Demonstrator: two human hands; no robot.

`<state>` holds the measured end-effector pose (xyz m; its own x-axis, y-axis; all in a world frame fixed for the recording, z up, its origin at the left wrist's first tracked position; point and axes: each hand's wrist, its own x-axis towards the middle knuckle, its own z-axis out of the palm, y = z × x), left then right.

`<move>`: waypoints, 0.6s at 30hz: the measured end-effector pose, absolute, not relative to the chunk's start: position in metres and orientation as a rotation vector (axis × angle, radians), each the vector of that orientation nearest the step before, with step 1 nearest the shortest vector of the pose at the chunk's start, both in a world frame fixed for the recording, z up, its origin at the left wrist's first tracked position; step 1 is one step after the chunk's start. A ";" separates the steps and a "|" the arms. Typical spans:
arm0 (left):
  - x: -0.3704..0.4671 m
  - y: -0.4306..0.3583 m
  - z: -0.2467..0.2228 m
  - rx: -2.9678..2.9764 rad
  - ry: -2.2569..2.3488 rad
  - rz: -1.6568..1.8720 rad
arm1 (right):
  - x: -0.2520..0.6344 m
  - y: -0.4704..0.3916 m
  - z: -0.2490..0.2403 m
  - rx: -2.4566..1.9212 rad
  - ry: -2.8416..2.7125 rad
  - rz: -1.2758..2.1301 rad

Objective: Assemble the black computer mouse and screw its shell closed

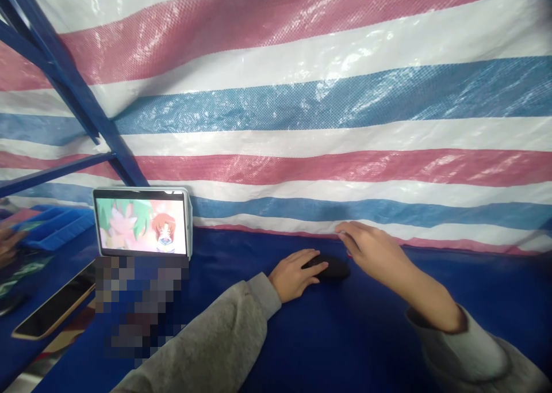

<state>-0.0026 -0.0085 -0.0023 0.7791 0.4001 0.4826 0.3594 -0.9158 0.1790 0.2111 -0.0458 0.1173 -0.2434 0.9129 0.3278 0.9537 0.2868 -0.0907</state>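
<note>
Head view — left fingers [318, 267] spread on dark oval object [340, 269], right fingers [352, 227] pinched, contents unclear

makeshift booth | striped tarp wall [323, 105] | blue frame [92, 112] | blue tabletop [336, 335]

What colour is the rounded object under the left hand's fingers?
Black, or nearly so; the rounded object shows in the head view.

A mouse [338, 268] lies on the worktop [336, 335], just below right of frame centre. A screen [142, 225] stands centre left; a phone [58, 302] lies lower left.
</note>
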 end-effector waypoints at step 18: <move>-0.004 -0.009 -0.002 2.840 0.632 0.852 | 0.210 -0.045 0.115 -1.700 -2.256 -0.253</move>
